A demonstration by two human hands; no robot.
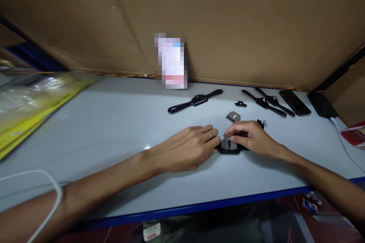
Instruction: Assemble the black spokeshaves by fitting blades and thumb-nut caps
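My left hand, with a ring on one finger, is closed over one end of a black spokeshave lying on the table. A grey metal blade sits on its middle, with a dark screw showing through the slot. Curled over that blade, my right hand has thumb and fingertips at its upper edge; the palm hides part of the tool. Just behind lies a loose slotted blade. A small black cap rests farther back. Small dark parts show behind my right hand.
Another black spokeshave lies at the back, and two more lie to its right beside a phone. A blurred-out upright panel leans on the cardboard wall. Plastic packaging covers the left side. A white cable crosses my left forearm.
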